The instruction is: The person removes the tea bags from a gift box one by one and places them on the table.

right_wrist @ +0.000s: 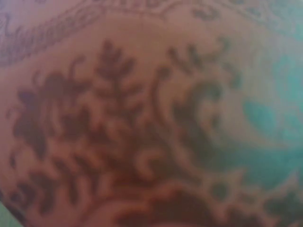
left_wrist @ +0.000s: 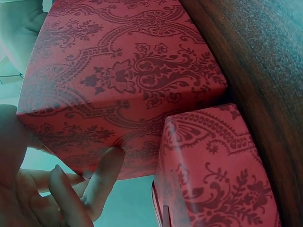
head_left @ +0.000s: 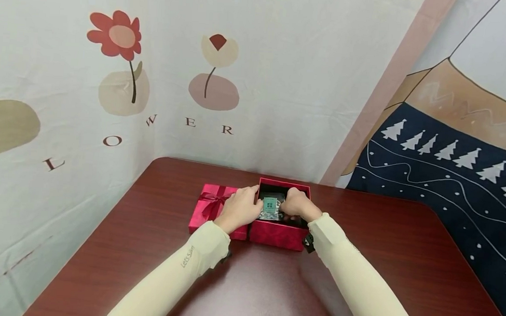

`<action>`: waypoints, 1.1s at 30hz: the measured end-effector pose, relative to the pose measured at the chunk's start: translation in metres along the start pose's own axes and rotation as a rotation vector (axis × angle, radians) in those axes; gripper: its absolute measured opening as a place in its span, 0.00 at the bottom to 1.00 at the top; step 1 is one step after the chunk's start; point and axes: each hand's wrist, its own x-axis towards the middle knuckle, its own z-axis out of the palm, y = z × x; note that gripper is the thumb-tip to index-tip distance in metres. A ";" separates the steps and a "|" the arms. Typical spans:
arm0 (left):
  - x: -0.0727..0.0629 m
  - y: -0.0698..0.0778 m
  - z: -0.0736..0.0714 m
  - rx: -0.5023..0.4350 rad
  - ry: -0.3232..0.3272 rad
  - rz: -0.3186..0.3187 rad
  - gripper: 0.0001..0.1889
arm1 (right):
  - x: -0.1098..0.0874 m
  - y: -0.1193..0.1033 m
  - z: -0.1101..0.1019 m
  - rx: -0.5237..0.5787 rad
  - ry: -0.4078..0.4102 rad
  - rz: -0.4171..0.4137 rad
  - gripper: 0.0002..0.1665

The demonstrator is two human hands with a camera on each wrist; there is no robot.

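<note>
A red patterned gift box (head_left: 277, 235) stands without its lid on the table; its inside is dark. In it lies a silver-and-black packet with a teal label (head_left: 270, 205). My right hand (head_left: 298, 204) reaches into the box with curled fingers and holds the packet by its right edge; the fingertips are partly hidden. At the box's left wall, my left hand (head_left: 242, 206) grips the rim, with fingers (left_wrist: 108, 172) against the outside in the left wrist view. The right wrist view shows only the blurred box wall (right_wrist: 142, 118), very near.
The red lid (head_left: 197, 217) with a dark red ribbon bow (head_left: 212, 205) lies against the left side of the box, partly under my left hand. The brown wooden table (head_left: 145, 209) meets a printed cloth (head_left: 282, 106) behind it.
</note>
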 end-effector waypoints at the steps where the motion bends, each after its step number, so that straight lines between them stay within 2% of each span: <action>1: 0.000 0.001 0.000 -0.003 -0.001 0.000 0.28 | 0.000 0.001 0.000 0.012 0.007 -0.003 0.15; 7: -0.002 0.001 -0.002 -0.022 -0.002 0.001 0.28 | -0.002 0.003 -0.003 0.139 0.019 -0.023 0.17; 12: -0.002 0.001 -0.003 -0.028 -0.008 -0.002 0.28 | -0.004 0.004 -0.005 0.291 -0.020 -0.038 0.15; 15: -0.003 0.001 -0.002 -0.039 -0.021 -0.003 0.28 | -0.005 0.005 -0.005 0.338 -0.046 -0.031 0.14; 33: -0.003 0.004 -0.001 -0.018 -0.017 -0.017 0.28 | -0.015 0.011 -0.015 0.401 -0.058 -0.064 0.12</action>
